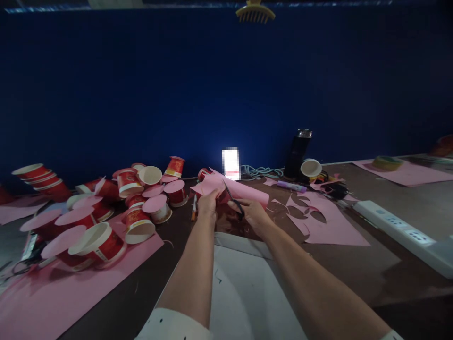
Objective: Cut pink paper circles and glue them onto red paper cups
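Note:
In the head view my left hand pinches the edge of a pink paper sheet, whose right part curls into a roll. My right hand is closed around the black handles of a pair of scissors. The scissor blades point up and left, against the paper near my left hand; how far apart they are is hard to make out. A craft knife or marker with an orange end lies just left of my left hand. Beyond the paper a bright phone screen stands upright.
Many red paper cups, several topped with pink discs, crowd the left side on pink paper. To the right lie cut pink scraps, a purple glue stick, a dark bottle and a white power strip. A blue partition stands behind.

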Demonstrator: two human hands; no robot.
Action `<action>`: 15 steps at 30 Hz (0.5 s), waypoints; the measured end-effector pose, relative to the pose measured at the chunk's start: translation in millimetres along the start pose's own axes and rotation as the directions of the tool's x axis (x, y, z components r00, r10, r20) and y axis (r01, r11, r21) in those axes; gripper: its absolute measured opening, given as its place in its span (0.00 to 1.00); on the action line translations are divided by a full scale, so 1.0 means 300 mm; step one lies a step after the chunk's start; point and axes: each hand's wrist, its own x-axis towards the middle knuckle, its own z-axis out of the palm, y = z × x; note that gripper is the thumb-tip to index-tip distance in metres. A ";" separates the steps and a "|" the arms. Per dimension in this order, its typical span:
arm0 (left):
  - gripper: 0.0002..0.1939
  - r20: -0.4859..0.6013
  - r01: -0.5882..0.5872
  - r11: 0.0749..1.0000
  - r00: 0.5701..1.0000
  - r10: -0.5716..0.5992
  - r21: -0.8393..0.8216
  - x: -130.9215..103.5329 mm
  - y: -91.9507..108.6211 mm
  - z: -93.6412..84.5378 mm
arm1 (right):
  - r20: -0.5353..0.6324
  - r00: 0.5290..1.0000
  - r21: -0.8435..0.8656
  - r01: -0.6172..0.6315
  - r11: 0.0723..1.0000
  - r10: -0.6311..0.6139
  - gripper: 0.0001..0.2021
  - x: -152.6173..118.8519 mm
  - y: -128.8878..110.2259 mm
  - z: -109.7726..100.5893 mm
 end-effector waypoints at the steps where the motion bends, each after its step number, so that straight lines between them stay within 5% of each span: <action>1: 0.15 -0.001 0.003 1.000 1.000 -0.003 0.010 -0.005 0.005 0.000 | 0.008 1.000 0.020 -0.013 1.000 0.013 0.21 0.001 0.002 -0.002; 10: 0.19 0.147 0.089 0.990 0.987 -0.072 -0.113 -0.094 0.071 0.027 | 0.054 0.998 0.040 -0.017 0.999 0.015 0.23 -0.007 -0.019 -0.015; 15: 0.19 0.174 0.121 0.982 0.980 -0.096 -0.143 -0.117 0.091 0.033 | -0.021 0.999 -0.056 -0.026 0.998 0.025 0.23 -0.024 -0.056 -0.005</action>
